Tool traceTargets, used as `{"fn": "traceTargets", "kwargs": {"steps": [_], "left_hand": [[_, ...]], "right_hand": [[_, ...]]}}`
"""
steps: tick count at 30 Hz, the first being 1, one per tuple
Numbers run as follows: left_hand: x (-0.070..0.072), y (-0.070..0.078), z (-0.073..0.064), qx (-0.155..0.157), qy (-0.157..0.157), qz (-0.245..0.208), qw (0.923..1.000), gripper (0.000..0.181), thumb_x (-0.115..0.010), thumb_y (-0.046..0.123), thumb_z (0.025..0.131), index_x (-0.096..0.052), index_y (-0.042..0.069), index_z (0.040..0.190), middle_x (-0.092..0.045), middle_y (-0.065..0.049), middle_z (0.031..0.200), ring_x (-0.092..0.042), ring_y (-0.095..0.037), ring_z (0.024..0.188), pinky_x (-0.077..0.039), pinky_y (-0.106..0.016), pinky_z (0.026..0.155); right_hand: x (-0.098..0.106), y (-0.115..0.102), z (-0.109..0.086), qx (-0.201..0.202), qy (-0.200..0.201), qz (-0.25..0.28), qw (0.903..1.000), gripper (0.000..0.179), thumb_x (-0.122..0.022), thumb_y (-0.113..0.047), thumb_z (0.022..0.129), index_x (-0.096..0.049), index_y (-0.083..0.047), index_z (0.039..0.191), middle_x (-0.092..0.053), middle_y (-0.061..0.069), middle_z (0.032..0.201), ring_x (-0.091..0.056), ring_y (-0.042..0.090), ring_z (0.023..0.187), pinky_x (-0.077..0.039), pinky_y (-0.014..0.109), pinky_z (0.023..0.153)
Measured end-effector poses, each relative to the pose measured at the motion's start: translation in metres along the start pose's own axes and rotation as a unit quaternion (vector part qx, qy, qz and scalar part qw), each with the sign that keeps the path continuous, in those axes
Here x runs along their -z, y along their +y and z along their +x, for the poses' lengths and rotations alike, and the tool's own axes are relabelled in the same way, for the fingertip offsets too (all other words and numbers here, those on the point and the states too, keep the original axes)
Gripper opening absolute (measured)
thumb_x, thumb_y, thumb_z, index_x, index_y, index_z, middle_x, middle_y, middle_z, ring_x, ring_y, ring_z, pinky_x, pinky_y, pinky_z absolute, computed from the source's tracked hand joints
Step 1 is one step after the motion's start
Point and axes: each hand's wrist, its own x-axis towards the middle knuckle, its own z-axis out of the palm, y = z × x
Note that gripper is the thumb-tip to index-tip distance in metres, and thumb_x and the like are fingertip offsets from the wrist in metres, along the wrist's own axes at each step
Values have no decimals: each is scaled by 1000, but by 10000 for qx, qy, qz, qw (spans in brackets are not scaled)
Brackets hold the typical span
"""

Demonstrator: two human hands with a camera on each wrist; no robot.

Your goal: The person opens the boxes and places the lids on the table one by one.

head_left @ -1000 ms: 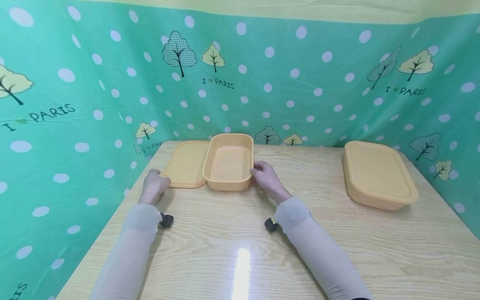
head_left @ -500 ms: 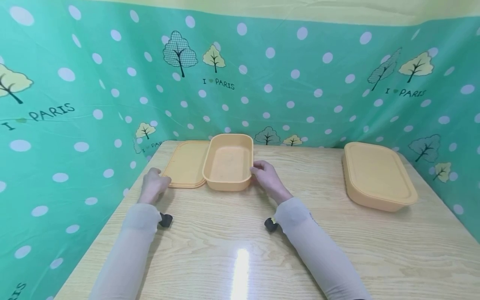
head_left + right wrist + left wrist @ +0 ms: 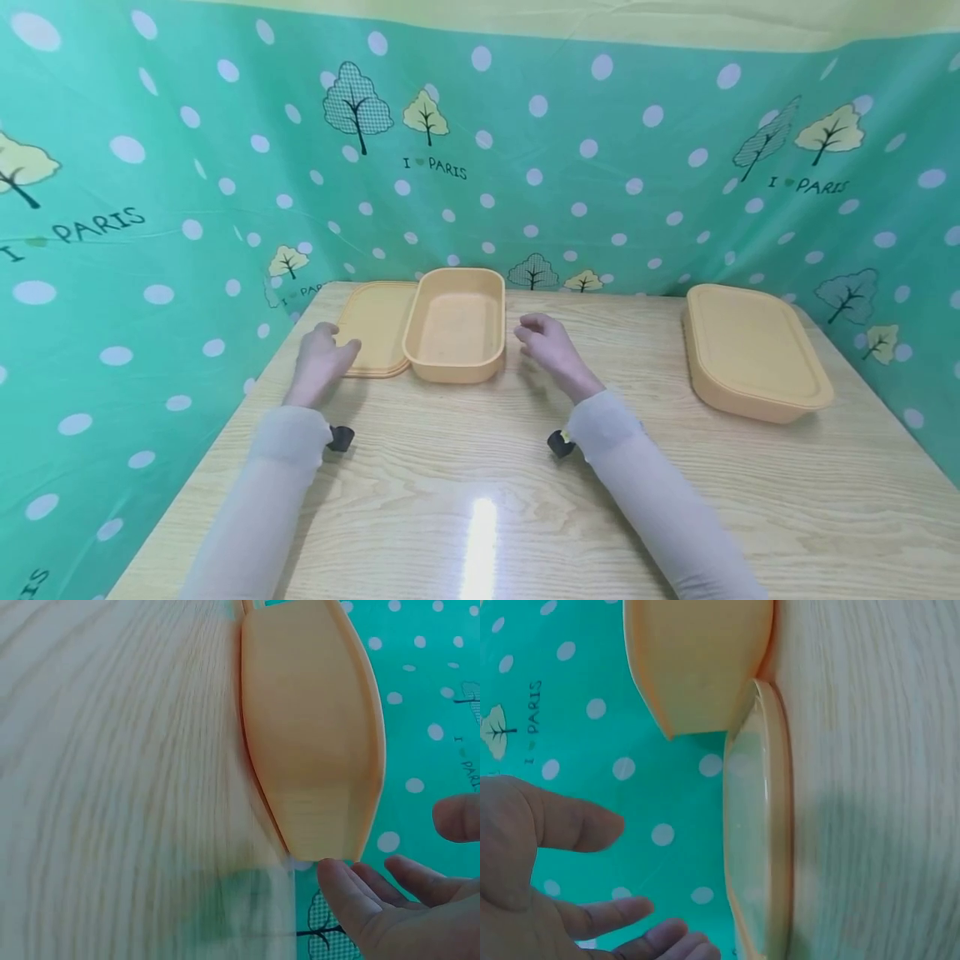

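1. Head cam: peach box (image 3: 454, 329) sits toward the back of the bench (image 3: 405, 475), flat lid (image 3: 378, 325) beside it; left hand (image 3: 321, 360) by the lid, right hand (image 3: 555, 348) just off the box.
2. Left wrist: fingers (image 3: 604, 915) loosely spread, lid nearby.
3. Right wrist: fingers relaxed, near the box.

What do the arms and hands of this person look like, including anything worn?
Both arms wear long, pale greyish sleeves with gathered cuffs. A small black device shows at each wrist. The left hand and right hand are bare, without gloves.
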Motion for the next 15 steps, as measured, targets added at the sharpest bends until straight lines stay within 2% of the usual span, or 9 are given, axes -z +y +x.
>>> {"fn": "traceTargets", "kwargs": {"steps": [10,15], "left_hand": [[-10,27,4,-660,86,314,9973,58,-49,30,95,-38,-9,137,-44,-32,132,-44,-45,120,-40,-54,98],[-17,40,4,-834,32,278,9961,62,-49,32,96,-32,-7,141,-41,-31,134,-44,-44,121,-41,-55,97]], "right_hand": [[33,0,-10,72,25,-339,9994,50,-49,-23,99,-37,0,141,-44,14,137,-47,28,123,-43,39,101],[52,1,-16,131,49,-572,9983,51,-47,-25,100,-36,-1,143,-43,15,138,-47,31,123,-42,41,102]]}}
